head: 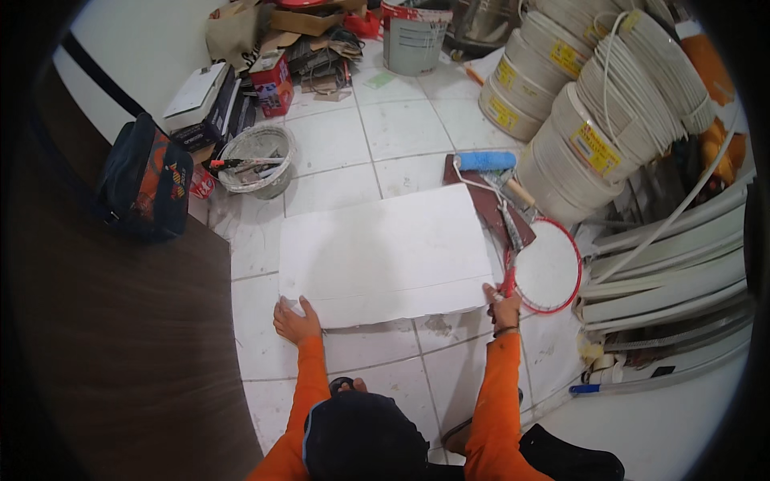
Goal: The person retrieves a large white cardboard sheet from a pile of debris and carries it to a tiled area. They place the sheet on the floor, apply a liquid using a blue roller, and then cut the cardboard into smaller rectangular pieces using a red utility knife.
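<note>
A rectangular white board, apparently plasterboard, lies flat before me at floor level. A thin line runs across it near its rough front edge, and a soft shadow falls over its middle. My left hand grips the front left corner, thumb on top. At the front right corner my right hand holds the edge, its fingers partly hidden. Just right of that hand lies a red-framed racket. Behind it, a blue paint roller and a wood-handled tool rest on a dark red board.
A plaster-stained bucket with tools stands at left, near a dark fabric bag on a brown surface. Stacked cable coils and long white trunking line the right. A paint bucket stands at the back.
</note>
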Motion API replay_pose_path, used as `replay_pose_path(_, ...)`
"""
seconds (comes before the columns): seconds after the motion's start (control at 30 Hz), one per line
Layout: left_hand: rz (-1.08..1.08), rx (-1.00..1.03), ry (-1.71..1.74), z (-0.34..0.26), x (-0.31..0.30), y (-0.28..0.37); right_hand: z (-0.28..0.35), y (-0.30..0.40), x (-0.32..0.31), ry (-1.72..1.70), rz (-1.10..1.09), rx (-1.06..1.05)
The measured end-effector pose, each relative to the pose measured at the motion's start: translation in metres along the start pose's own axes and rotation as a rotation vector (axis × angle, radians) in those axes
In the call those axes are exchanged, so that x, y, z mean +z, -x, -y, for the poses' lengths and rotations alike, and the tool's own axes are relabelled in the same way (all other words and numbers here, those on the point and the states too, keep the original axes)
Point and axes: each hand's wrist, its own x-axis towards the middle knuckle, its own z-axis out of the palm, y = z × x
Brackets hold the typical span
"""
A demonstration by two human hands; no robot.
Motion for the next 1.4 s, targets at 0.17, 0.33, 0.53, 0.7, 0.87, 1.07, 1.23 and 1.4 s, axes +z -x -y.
replay_pose_path(0.17,0.238,-0.155,0.244,-0.047,0.001,0.055,0.186,0.041,-0.011,-0.226,0.124,-0.425)
replay_pose_path(0.33,0.447,-0.200,0.467,-0.086,0.014,0.087,0.304,0.079,0.040,-0.352,0.220,-0.571)
replay_pose_path(0.53,0.565,-0.211,0.588,-0.104,0.009,0.093,0.339,0.085,0.060,-0.244,0.317,-0.677)
replay_pose_path(0.7,0.544,-0.149,0.610,-0.095,0.015,0.088,0.341,0.101,0.072,-0.281,0.350,-0.679)
replay_pose_path(0.87,0.542,-0.121,0.641,-0.096,0.016,0.089,0.344,0.103,0.070,-0.281,0.360,-0.670)
replay_pose_path(1.07,0.507,-0.127,0.652,-0.093,0.012,0.088,0.344,0.112,0.074,-0.302,0.388,-0.656)
replay_pose_path(1.23,0.508,-0.116,0.669,-0.096,0.014,0.093,0.344,0.112,0.069,-0.294,0.405,-0.657)
replay_pose_path(1.4,0.504,-0.104,0.704,-0.089,0.020,0.094,0.350,0.144,0.078,-0.280,0.430,-0.669)
